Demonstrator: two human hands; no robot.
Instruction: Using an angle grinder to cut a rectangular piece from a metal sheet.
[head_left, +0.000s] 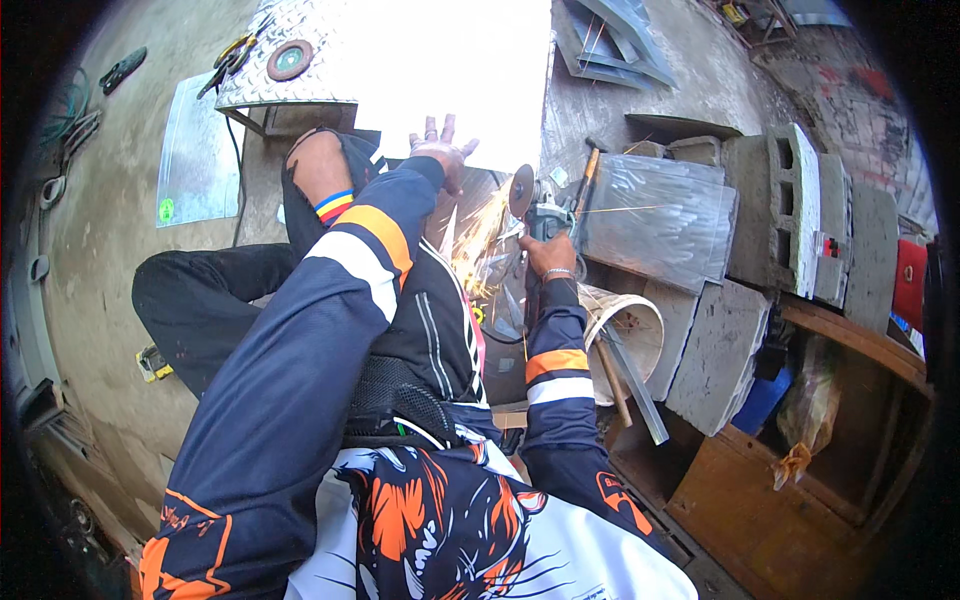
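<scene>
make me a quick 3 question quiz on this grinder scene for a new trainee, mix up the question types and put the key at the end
1. What tool does the right hand hold?

2. True or false: the left hand is clenched into a fist.

3. Where does the loose round disc lie?
a) on the tread-patterned metal surface
b) on top of the concrete blocks
c) inside the wide pipe

Key:
1. An angle grinder, with sparks below its fitted disc.
2. False: its fingers are spread, over the near edge of the bright sheet.
3. a
</scene>
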